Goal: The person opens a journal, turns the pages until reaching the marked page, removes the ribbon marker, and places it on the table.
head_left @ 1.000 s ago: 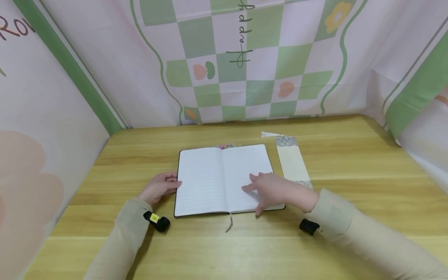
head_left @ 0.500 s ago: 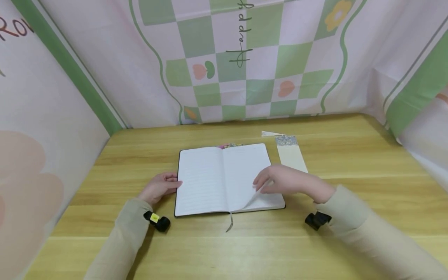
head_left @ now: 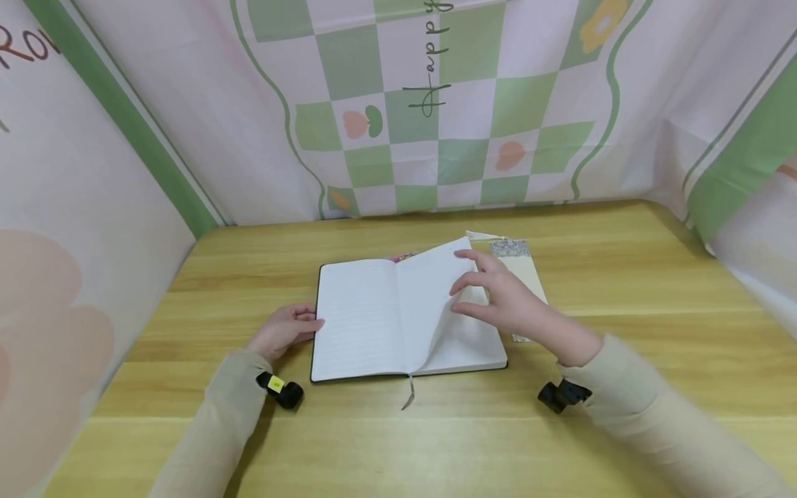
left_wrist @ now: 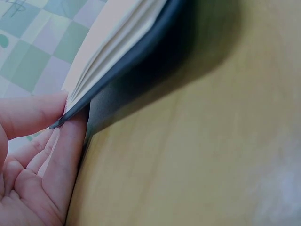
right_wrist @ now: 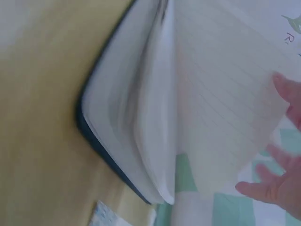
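An open notebook [head_left: 358, 318] with dark covers and lined white pages lies on the table. My left hand [head_left: 285, 330] pinches its left edge; in the left wrist view, the thumb is on the pages and fingers [left_wrist: 68, 155] are under the dark cover. My right hand [head_left: 498, 294] holds a lifted right-hand page [head_left: 429, 283] near its outer edge, with the thumb below and the other fingers spread along that edge. Seen from the right wrist, the page [right_wrist: 225, 94] stands up from the notebook, and the hand [right_wrist: 282, 183] is partly out of frame.
A cream bookmark [head_left: 523, 266] with patterned ends and a white tassel [head_left: 482, 236] lies right of the notebook, partly behind the right hand. Something colourful [head_left: 401, 256] peeks out at the notebook's top. A ribbon [head_left: 408, 394] hangs from its spine. A patterned curtain [head_left: 411, 166] borders the wooden table [head_left: 398, 443].
The right hand touched the right page, then took its lower edge and lifted it. The page now curves higher, its far corner raised. The left hand stays put.
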`<state>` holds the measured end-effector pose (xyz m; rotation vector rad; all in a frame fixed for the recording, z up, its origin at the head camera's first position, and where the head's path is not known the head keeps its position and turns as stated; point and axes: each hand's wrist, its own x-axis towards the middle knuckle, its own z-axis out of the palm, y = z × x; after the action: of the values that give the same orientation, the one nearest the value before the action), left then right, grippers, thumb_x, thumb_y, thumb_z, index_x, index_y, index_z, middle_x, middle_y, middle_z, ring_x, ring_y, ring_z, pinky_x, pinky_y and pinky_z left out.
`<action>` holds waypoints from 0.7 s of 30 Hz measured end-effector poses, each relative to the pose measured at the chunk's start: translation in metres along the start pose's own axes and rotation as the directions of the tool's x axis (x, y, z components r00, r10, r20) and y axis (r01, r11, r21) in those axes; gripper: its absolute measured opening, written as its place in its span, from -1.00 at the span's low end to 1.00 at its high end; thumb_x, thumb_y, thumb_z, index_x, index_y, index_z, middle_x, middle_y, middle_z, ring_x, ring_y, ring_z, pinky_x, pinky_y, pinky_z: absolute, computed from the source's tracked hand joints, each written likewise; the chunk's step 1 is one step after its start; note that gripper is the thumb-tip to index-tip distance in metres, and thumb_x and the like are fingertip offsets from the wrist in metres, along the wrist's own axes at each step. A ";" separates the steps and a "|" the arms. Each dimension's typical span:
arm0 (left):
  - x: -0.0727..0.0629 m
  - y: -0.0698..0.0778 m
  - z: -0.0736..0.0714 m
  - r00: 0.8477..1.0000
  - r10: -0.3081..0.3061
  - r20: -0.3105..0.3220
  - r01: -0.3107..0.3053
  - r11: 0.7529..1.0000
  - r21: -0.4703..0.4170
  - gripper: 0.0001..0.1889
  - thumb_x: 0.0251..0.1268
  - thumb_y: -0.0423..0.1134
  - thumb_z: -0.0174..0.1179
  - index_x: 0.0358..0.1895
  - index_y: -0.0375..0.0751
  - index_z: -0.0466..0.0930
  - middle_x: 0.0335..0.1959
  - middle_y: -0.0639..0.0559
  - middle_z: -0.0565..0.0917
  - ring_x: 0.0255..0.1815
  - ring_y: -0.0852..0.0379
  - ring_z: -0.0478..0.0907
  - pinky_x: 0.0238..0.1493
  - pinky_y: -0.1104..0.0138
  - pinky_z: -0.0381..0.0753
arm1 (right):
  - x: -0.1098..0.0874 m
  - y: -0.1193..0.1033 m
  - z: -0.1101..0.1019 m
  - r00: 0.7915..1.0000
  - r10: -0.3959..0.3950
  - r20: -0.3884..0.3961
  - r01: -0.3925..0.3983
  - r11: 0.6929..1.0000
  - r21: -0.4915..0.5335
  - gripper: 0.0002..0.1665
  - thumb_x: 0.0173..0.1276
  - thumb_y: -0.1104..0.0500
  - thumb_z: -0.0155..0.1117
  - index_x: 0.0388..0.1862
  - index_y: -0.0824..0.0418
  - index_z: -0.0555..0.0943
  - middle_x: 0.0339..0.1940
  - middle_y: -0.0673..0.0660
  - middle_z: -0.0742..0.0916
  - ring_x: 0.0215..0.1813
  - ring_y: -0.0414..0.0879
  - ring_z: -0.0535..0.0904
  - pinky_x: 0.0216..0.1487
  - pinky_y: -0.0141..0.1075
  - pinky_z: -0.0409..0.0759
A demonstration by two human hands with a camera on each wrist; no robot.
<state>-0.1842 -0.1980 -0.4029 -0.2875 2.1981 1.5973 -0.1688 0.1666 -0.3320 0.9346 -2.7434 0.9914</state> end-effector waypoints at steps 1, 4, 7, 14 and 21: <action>0.000 0.000 0.000 1.000 -0.001 -0.003 0.001 1.000 -0.002 -0.44 0.31 -0.38 0.15 0.33 -0.46 0.20 0.20 -0.31 0.40 0.13 -0.04 0.45 0.25 0.15 0.46 | 0.000 0.000 0.002 0.999 0.038 -0.006 -0.038 0.999 0.017 -0.87 0.15 0.25 0.41 -0.32 0.14 0.65 0.37 0.34 0.33 0.38 0.33 0.19 0.28 0.22 0.27; 0.000 0.000 0.000 1.000 0.001 -0.005 -0.001 1.000 -0.003 -0.45 0.31 -0.38 0.15 0.31 -0.46 0.22 0.15 -0.27 0.43 0.08 0.00 0.47 0.24 0.16 0.47 | 0.000 -0.001 0.007 0.993 0.122 -0.009 -0.121 0.991 0.058 -0.78 0.17 0.23 0.40 -0.19 0.18 0.62 0.45 0.36 0.19 0.41 0.34 0.15 0.27 0.22 0.31; 0.000 0.000 -0.001 1.000 0.001 -0.008 -0.001 1.000 -0.004 -0.45 0.31 -0.38 0.15 0.31 -0.46 0.22 0.15 -0.27 0.43 0.09 0.00 0.46 0.24 0.16 0.47 | 0.001 -0.004 0.012 0.985 0.169 -0.021 -0.167 0.981 0.095 -0.65 0.19 0.23 0.38 -0.04 0.26 0.57 0.49 0.40 0.07 0.41 0.36 0.16 0.25 0.20 0.36; 0.001 0.001 0.000 1.000 -0.005 -0.010 0.005 1.000 -0.006 -0.45 0.31 -0.37 0.15 0.31 -0.46 0.22 0.20 -0.31 0.40 0.13 -0.04 0.45 0.26 0.13 0.45 | 0.002 -0.012 0.022 0.968 0.242 -0.069 -0.224 0.953 0.204 -0.60 0.19 0.25 0.39 -0.01 0.32 0.53 0.51 0.41 -0.12 0.44 0.40 0.07 0.30 0.10 0.35; 0.001 0.000 -0.001 1.000 -0.001 -0.002 0.001 1.000 -0.003 -0.46 0.30 -0.38 0.16 0.31 -0.45 0.23 0.13 -0.25 0.44 0.06 0.03 0.47 0.22 0.18 0.50 | 0.003 -0.014 0.023 0.965 0.261 0.002 -0.244 0.902 0.356 -0.62 0.25 0.26 0.32 0.01 0.38 0.49 0.52 0.38 -0.11 0.48 0.31 0.05 0.26 -0.04 0.43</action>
<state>-0.1856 -0.1991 -0.4027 -0.2909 2.1972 1.6008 -0.1603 0.1427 -0.3417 0.5829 -2.7468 1.5706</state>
